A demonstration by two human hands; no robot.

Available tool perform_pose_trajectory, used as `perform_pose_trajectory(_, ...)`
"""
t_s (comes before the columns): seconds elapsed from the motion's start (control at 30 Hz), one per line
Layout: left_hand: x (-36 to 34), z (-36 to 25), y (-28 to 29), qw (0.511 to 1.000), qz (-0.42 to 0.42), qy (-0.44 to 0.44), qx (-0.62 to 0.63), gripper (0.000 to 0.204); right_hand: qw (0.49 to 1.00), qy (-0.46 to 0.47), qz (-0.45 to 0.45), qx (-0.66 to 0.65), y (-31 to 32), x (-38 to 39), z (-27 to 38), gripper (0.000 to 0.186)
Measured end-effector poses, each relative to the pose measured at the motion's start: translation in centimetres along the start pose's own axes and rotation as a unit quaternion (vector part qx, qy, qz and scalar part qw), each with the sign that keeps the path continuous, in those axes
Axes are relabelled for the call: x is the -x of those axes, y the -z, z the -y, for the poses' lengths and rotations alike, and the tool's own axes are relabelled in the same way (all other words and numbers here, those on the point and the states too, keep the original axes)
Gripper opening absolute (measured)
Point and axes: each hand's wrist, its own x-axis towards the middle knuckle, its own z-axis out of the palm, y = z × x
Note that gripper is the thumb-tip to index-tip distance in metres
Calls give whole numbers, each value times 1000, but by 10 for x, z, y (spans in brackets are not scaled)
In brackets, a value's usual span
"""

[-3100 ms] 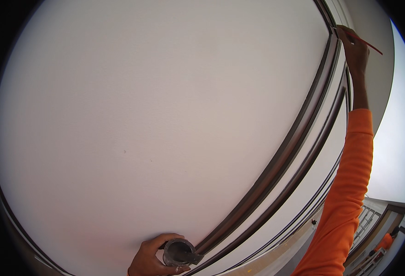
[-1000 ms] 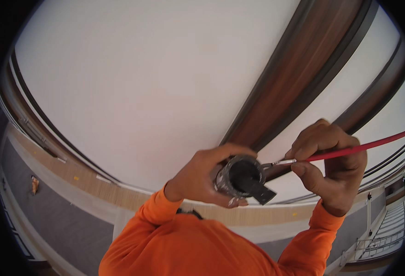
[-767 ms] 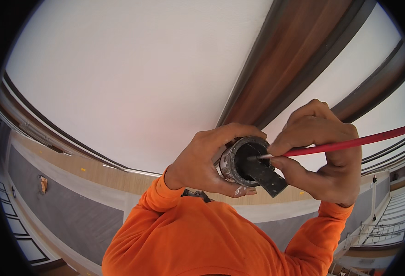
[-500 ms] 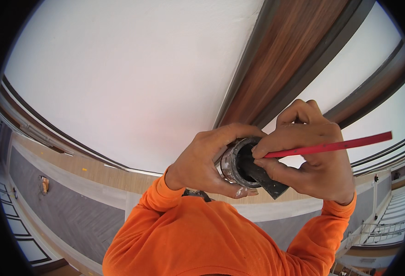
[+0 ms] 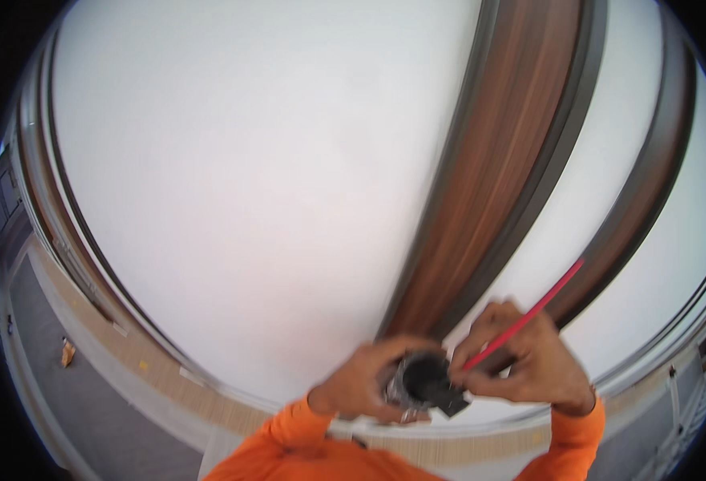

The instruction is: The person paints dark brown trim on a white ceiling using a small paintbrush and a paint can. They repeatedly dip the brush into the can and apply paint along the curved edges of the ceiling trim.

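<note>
Two hands at work, low in the view, close together before a white wall (image 5: 249, 200). Left hand (image 5: 355, 385): fingers curled around a dark cup (image 5: 399, 386), gripping it from the left, digits along its far and near sides. The cup's mouth faces up toward us; the inside is dark, and we cannot make out how full it is. A flat black strip (image 5: 452, 403) juts out over the rim toward the lower right.

Right hand (image 5: 536, 367): fingertips pinched on the low end of a red brush (image 5: 525, 318), right beside the cup's mouth. Its handle slants up and to the right, the free end past the hand. The tip is hidden behind the fingers, so we cannot tell whether it is inside the cup. Both hands are slightly blurred. A brown band (image 5: 513, 136) with dark edges runs up from just beyond the cup.

Our judgement on doing it well: we want the left grip steady and the mouth level, since a tilt could spill any contents. A light pinch near the tip should give finer control. We should avoid knocking the strip, wipe excess on the inner rim, and hold our orange sleeves (image 5: 575, 442) off it.
</note>
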Motion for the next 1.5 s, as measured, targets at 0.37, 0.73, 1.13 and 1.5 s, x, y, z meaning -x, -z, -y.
perform_pose_trajectory(0.37, 4, -33, -11, 989, 61, 37, 126, 84, 991, -63, -24, -114, 8, 29, 29, 15)
perform_pose_trajectory(0.73, -19, -50, -8, 984, 35, 38, 168, 83, 967, -21, -156, -201, 11, 21, 12, 18)
perform_pose_trajectory(1.13, -40, -35, -33, 989, -49, -1, 139, 90, 932, 112, -260, -225, 5, 35, -21, 16)
perform_pose_trajectory(1.5, -44, -24, -47, 995, -11, -47, 83, 94, 944, 171, -226, -170, 10, 53, -28, 18)
